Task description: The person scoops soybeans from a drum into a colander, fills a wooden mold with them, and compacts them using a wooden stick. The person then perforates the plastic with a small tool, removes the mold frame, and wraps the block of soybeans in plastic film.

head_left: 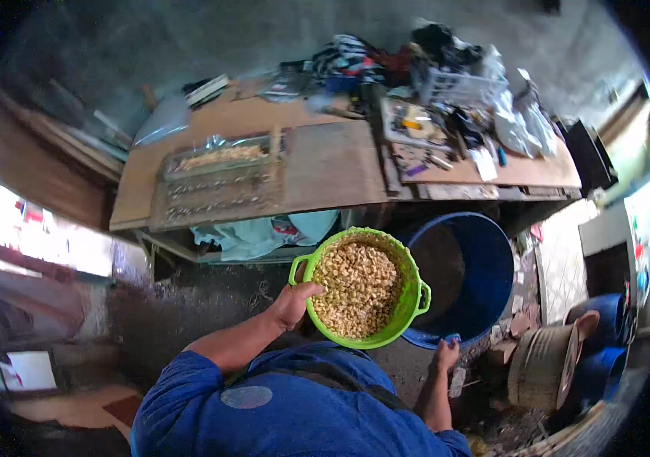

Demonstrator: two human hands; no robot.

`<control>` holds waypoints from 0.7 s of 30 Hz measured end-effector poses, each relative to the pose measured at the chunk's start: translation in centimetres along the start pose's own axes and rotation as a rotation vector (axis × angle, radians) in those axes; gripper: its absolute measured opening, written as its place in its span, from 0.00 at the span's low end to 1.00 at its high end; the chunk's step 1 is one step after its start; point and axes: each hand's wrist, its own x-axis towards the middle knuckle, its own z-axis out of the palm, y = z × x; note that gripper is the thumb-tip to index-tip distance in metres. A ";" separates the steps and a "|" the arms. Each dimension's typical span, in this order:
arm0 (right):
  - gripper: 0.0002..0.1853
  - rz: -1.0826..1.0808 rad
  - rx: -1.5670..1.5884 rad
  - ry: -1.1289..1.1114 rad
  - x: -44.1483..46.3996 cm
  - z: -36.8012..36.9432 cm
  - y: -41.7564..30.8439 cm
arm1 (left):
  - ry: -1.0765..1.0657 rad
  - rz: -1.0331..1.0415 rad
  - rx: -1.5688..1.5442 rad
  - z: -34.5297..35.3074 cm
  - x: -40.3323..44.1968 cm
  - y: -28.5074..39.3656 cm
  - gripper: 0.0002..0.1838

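My left hand [294, 305] grips the left side of a bright green colander [414, 312] with two loop handles, thumb over the rim. Pale, bean-like pieces [355, 289] heap inside it, and it is held in front of my body. Just right of the colander stands a large, open blue barrel [492, 259], with a dark patch showing inside. At the barrel's near rim my right hand [447, 355] is closed, with a small light-blue bit showing at its fingers. It seems to hold the rim, though the fingers are partly hidden.
Ahead is a wooden workbench [332, 164] bearing a clear tray [222, 156] of pale pieces. A white basket [462, 87], plastic bags and small tools crowd its right end. To the right, a ribbed pale container [542, 365] lies among rubble near blue drums [599, 320].
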 end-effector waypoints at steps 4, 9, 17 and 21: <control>0.05 0.013 -0.118 -0.501 -3.0 5.2 13.0 | 0.102 0.010 -0.086 -7.7 -5.0 1.4 0.30; 0.22 -0.243 -0.552 -1.048 -16.5 8.9 -0.1 | 0.230 0.162 -0.140 -17.0 -9.9 1.5 0.33; 0.26 -0.438 -0.949 -1.320 -22.4 16.0 -14.4 | 0.519 0.052 -0.392 -24.6 -13.9 3.0 0.30; 0.27 -0.662 -0.558 -1.111 -25.0 18.9 -24.1 | 0.537 0.124 -0.529 -26.6 -13.5 2.7 0.29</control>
